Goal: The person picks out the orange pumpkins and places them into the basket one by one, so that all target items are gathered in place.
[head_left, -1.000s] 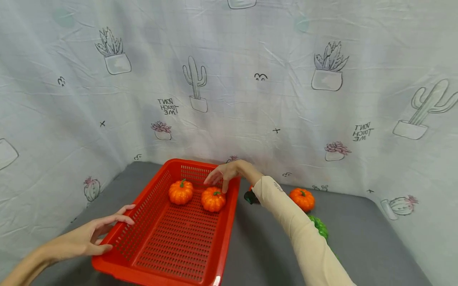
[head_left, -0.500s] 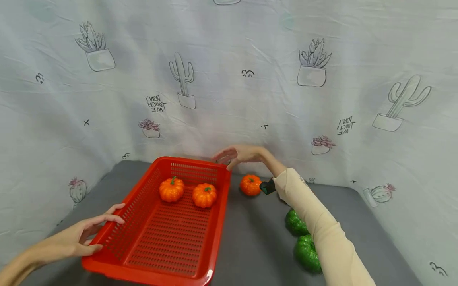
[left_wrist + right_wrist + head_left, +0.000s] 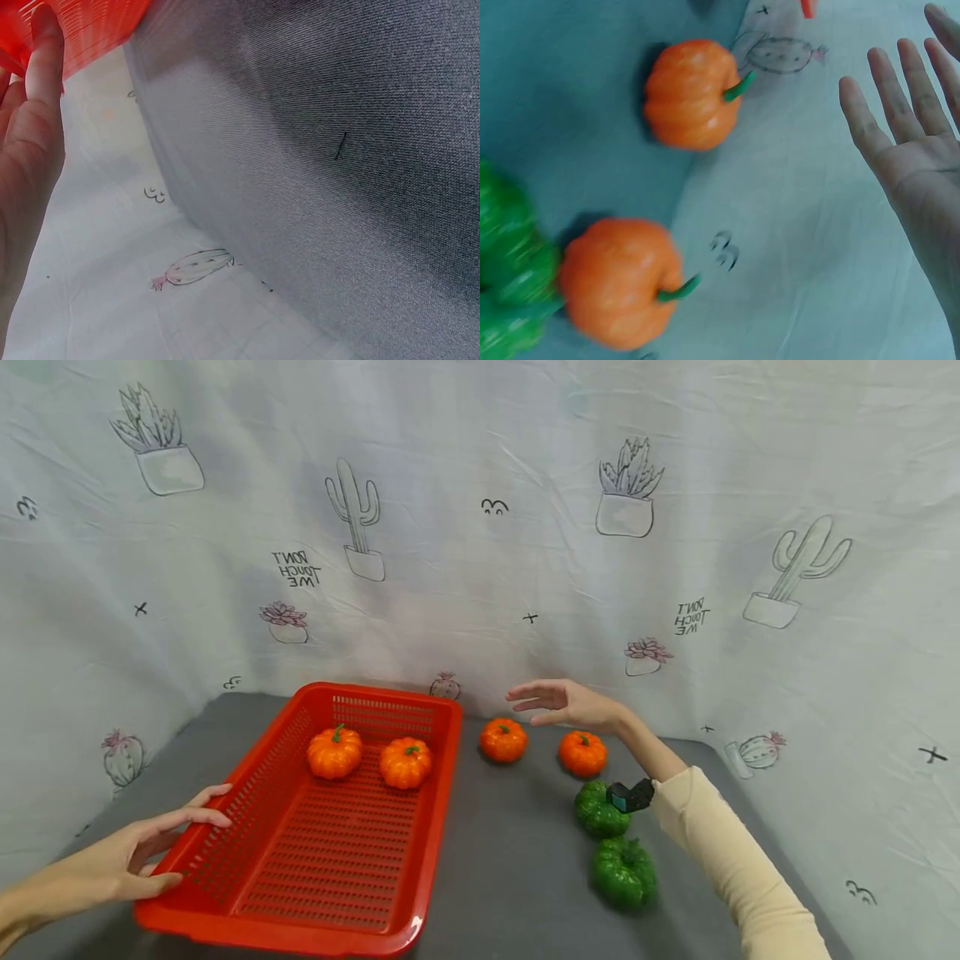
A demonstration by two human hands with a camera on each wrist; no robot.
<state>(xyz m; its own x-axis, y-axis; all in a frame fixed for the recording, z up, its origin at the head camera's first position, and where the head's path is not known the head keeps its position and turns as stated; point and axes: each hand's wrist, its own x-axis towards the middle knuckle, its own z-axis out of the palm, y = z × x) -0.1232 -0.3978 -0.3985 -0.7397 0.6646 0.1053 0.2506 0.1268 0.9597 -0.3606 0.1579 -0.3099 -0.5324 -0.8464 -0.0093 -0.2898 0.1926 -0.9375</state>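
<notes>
My left hand holds the left side of a red plastic basket, fingers over the rim and thumb at the near corner. Two small orange pumpkins with green stems sit at the basket's far end. My right hand is in the air with fingers extended and nothing in it. Below it, on the grey table, are another orange pumpkin near the basket and a second pumpkin farther right. The right wrist view shows both pumpkins beside the open palm.
Two glossy green bell peppers lie on the grey table, in a line nearer to me than the right-hand pumpkin. A white cloth with cactus drawings hangs behind and along the sides of the table.
My right hand has left the pumpkin inside the basket and moved right, over the table. My left hand keeps its hold on the basket. The head view has turned right.
</notes>
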